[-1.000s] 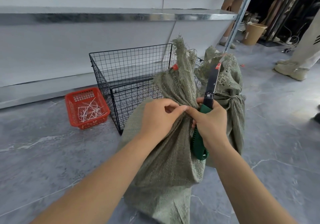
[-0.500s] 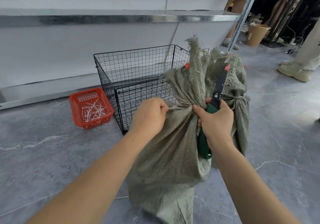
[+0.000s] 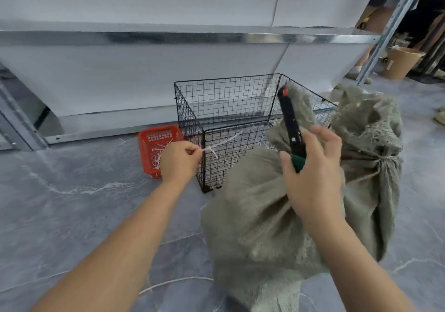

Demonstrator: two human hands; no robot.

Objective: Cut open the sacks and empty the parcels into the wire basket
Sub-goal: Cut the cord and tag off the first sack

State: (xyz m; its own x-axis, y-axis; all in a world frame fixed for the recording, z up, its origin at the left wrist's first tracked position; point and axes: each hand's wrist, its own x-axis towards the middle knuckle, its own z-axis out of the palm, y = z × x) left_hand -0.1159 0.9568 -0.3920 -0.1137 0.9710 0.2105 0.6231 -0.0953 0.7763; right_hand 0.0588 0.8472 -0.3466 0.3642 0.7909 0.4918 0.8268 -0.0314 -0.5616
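Here the left hand (image 3: 179, 161) pinches a white tie (image 3: 216, 146); right hand (image 3: 313, 174) holds knife (image 3: 290, 119).

Sacks (image 3: 265, 215) overhang right rim of wire basket (image 3: 226, 99).

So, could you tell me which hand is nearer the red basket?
Left. The left hand is just beside the red basket; the right hand is farther off, over the sack.

A blurred right hand (image 3: 310, 179) hides most of the knife (image 3: 290, 121) handle; the near sack (image 3: 252, 215) runs off the bottom edge.
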